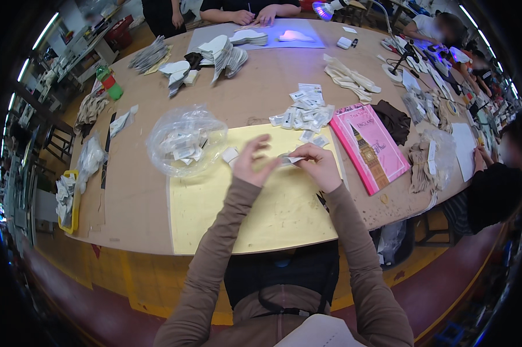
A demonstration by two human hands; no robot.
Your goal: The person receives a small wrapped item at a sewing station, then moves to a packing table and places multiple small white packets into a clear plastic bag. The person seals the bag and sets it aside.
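Over a yellow sheet (pixel 238 222) on the table, my right hand (pixel 321 168) pinches a small white packet or label (pixel 293 160) between thumb and fingers. To its left, my left hand (pixel 252 163) has its fingers spread and looks slightly blurred. Its thumb points toward the white piece, and I see nothing held in it. Just left of that hand lies a small white folded piece (pixel 230 155). A clear plastic bag (pixel 158 147) with white labels inside stands open at the sheet's left corner. Beyond my right hand is a pile of small white printed packets (pixel 307 114).
A pink notebook (pixel 369 150) lies to the right, beside dark brown cloth (pixel 393 118). Farther back are stacked white cut pieces (pixel 220 55), cream gloves (pixel 349 78) and a green bottle (pixel 112 87). Co-workers sit around the far and right edges. A yellow tray (pixel 70 214) is at left.
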